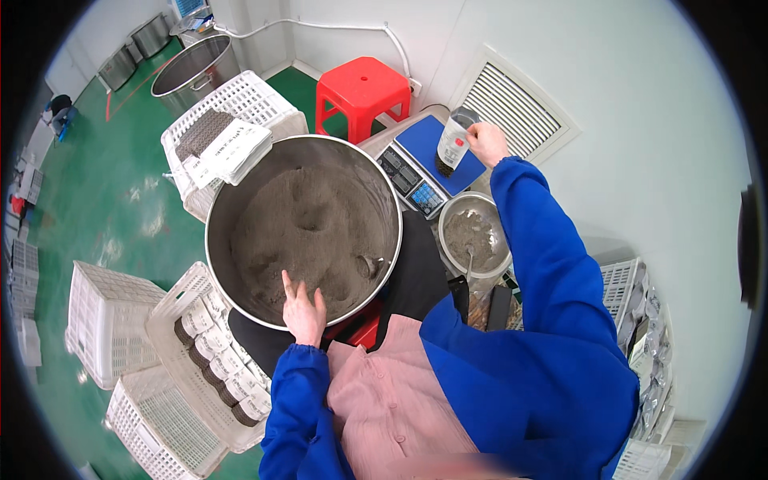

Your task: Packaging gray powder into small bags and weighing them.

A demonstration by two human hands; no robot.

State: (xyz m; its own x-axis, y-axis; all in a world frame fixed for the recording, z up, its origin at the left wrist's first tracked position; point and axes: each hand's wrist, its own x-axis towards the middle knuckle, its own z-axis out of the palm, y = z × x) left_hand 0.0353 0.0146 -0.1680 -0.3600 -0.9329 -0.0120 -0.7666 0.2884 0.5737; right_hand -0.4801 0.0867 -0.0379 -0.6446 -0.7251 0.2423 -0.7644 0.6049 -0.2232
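A large steel pot stands before me with grey-brown powder in it. A small metal scoop or cup lies partly sunk in the powder at the right. My left hand is over the pot's near rim, fingers spread, holding nothing. At the upper right, my right hand grips the top edge of a pouch with a white label and a dark patterned bottom. This pouch is upright over the blue plate of a digital scale; whether it rests on the plate I cannot tell.
A steel bowl of powder with a spoon sits beside the scale. White crates stand at the left, one holding rows of pouches. More pouches lie on a crate behind the pot. A red stool stands by the wall.
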